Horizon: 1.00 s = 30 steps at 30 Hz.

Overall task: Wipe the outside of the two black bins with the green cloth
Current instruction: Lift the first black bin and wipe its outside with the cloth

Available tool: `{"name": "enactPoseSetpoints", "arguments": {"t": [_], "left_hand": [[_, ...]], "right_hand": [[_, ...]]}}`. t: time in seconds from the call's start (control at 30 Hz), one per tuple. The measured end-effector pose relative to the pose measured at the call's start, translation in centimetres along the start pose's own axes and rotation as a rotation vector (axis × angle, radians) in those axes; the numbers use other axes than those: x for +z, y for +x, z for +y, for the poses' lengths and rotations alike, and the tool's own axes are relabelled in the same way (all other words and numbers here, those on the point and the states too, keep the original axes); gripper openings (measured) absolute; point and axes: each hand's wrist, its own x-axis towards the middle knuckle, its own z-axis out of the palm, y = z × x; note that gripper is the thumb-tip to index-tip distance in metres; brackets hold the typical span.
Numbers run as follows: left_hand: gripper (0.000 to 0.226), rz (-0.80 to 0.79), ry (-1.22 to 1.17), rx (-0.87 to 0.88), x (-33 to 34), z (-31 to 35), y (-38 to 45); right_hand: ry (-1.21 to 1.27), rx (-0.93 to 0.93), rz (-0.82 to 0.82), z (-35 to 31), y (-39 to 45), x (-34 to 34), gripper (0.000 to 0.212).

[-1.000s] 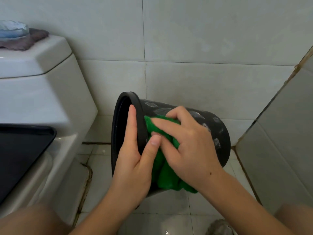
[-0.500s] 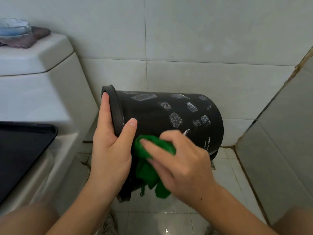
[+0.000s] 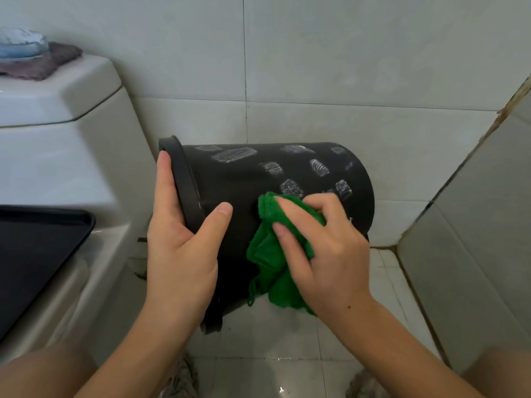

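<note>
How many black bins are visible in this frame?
1. The black bin is held on its side in front of the wall, left hand gripping its rim, right hand pressing the green cloth against it. The second bin is out of view.

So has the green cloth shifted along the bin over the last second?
Yes. The green cloth under the right hand has moved away from the rim held by the left hand, toward the black bin's base end.
</note>
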Motion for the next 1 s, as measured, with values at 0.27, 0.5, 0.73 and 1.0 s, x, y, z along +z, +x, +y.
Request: {"name": "enactPoseSetpoints", "arguments": {"t": [0.27, 0.5, 0.73, 1.0], "left_hand": [[0.084, -0.002, 0.018, 0.020, -0.9, 0.0, 0.0], [0.080, -0.035, 0.012, 0.039, -2.1, 1.0, 0.5], [0.086, -0.058, 0.039, 0.071, -1.3, 0.8, 0.0], [0.088, -0.069, 0.113, 0.128, -1.6, 1.6, -0.6]], "right_hand": [[-0.038, -0.236, -0.037, -0.4, -1.3, -0.6, 0.027], [-0.141, 0.321, 0.054, 6.5, 2.3, -2.6, 0.033], [-0.036, 0.056, -0.091, 1.4, 0.4, -1.1, 0.034], [-0.082, 0.462, 0.008, 7.1, 3.4, -2.7, 0.029]]}}
